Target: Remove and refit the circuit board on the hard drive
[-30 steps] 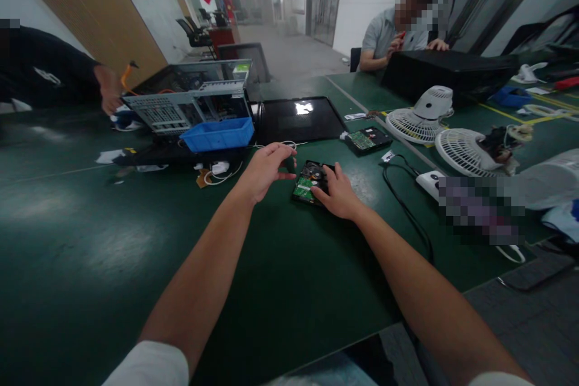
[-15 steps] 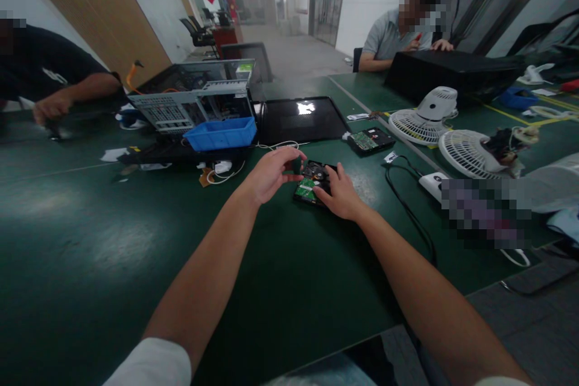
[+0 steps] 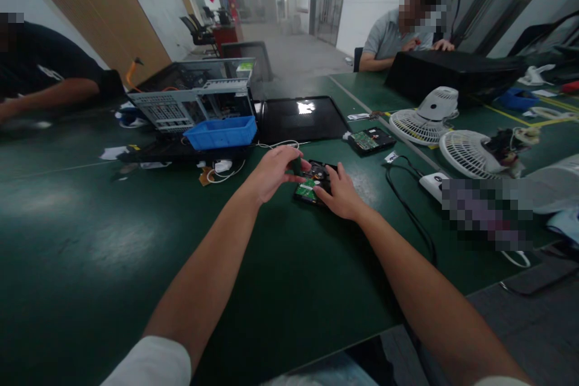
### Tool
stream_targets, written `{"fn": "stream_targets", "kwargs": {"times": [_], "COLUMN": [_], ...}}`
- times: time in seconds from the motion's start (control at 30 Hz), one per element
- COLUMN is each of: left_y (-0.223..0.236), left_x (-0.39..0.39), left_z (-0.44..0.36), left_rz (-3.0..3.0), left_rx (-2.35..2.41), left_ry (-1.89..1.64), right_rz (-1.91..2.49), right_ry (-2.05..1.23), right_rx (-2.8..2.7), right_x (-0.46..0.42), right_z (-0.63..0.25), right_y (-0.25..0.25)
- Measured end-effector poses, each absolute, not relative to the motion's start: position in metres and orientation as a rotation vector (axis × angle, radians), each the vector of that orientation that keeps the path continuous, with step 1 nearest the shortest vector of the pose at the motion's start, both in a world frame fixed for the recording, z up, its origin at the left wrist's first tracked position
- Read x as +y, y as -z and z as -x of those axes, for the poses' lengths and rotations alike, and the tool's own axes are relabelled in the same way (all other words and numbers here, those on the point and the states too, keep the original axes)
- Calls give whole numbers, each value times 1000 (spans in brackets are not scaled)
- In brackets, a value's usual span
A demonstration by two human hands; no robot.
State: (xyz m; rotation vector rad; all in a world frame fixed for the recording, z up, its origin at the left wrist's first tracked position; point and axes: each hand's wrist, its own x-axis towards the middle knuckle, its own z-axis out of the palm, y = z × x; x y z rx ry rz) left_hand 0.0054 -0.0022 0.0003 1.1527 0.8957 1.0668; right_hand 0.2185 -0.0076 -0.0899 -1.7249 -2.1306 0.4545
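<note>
A hard drive [image 3: 307, 189] lies on the green table, its green circuit board and dark metal casing facing up. My right hand [image 3: 340, 194] grips its right side, thumb on the near part and fingers over the top edge. Over the drive's left edge, my left hand [image 3: 277, 174] is curled with thumb and fingertips close together. Something small and dark seems to sit between those fingers, but its kind cannot be made out. A second hard drive [image 3: 371, 140] rests farther back to the right, apart from both hands.
An opened computer case [image 3: 190, 105] stands back left behind a blue bin [image 3: 221, 132]. A black panel [image 3: 301, 119] lies beside it. Fan parts [image 3: 423, 122], a black cable [image 3: 409, 211] and a white power strip [image 3: 433, 186] are rightward. Two other people sit at the table.
My left hand has shifted slightly right, closer over the hard drive. My right hand keeps its hold. The person at left has drawn an arm leftward, away from the computer case.
</note>
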Motion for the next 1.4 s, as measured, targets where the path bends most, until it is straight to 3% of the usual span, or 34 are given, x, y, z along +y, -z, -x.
{"fn": "stream_targets", "kwargs": {"times": [1.4], "left_y": [-3], "left_x": [-3], "left_z": [-5], "left_rz": [-1065], "left_rx": [868], "left_ry": [-1072], "right_rz": [1733], "right_ry": [-426], "right_rx": [-2140], "right_x": [-9], "right_z": [-219], "right_y": [89]}}
